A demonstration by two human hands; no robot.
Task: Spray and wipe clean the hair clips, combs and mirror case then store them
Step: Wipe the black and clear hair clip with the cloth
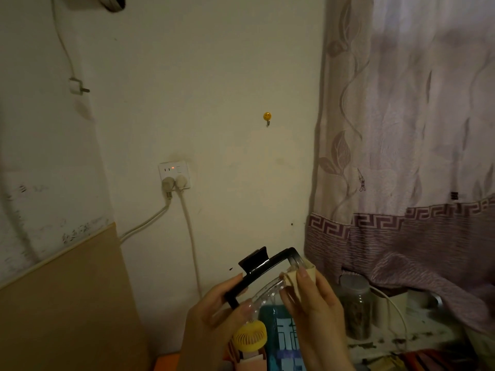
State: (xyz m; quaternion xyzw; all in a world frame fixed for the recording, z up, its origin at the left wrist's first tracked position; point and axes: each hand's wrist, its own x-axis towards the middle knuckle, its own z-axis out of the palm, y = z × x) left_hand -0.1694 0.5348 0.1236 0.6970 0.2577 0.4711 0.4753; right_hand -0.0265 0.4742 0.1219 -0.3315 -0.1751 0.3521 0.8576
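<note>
Wooden board (67, 298): a tan panel leaning against the wall at the far left, its top edge slanting up to the right.
Cable (63, 46): a pale cord running down the left wall from a dark-and-white object at the top edge, ending at a small wall clip.
Wall socket (174, 174): a white plate with a small red light; two pale plugs sit in it, and their cords drop down and away to the left and straight down.
Left hand (214, 314): low in the centre, fingers curled round the lower left end of the hair clip, thumb on top of its black frame.
Hair clip (263, 274): a large black claw clip with a clear toothed inner part, held up in front of the wall between both hands, tilted so its right end is higher.
Handheld fan (249, 336): a small yellow round fan just below the left hand, on a pinkish body.
Blue packet (285, 341): a teal-blue pack with pale lettering, below the clip and between the two hands.
Wall hook (267, 117): a small yellow round hook on the bare wall, well above the clip.
Right hand (310, 303): fingers and thumb pinching a cloth against the right end of the clip.
Cloth (297, 275): a small cream wad, pressed onto the clip's clear teeth near its upper right corner.
Jar (355, 306): a clear plastic jar with dark contents, right of the right hand, below the curtain hem.
Curtain (407, 145): mauve patterned fabric with a key-pattern band, filling the right side.
</note>
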